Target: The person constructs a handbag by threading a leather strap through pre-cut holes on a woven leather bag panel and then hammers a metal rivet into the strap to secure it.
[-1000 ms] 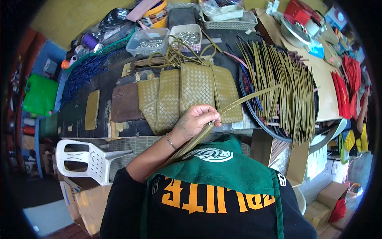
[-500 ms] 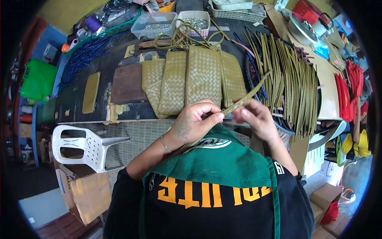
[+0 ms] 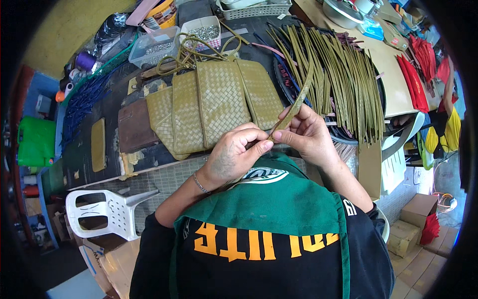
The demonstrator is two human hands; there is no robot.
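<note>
White plastic chair (image 3: 112,215), green jerrycan (image 3: 36,142)

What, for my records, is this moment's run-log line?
left hand: pinching olive strap | right hand: same | beyond: woven olive pouches

Location type: workshop for woven bags. Indicators: a dark, worn table (image 3: 110,112) carries olive bags (image 3: 222,99) at its centre. Olive strips (image 3: 343,84) lie massed on the right; blue strips (image 3: 82,102) lie on the left, near a purple spool (image 3: 85,61). Tubs (image 3: 208,45) of small metal parts stand on the far side. The person wears a green apron (image 3: 259,214). Cartons (image 3: 122,266) stand near left and near right.
</note>
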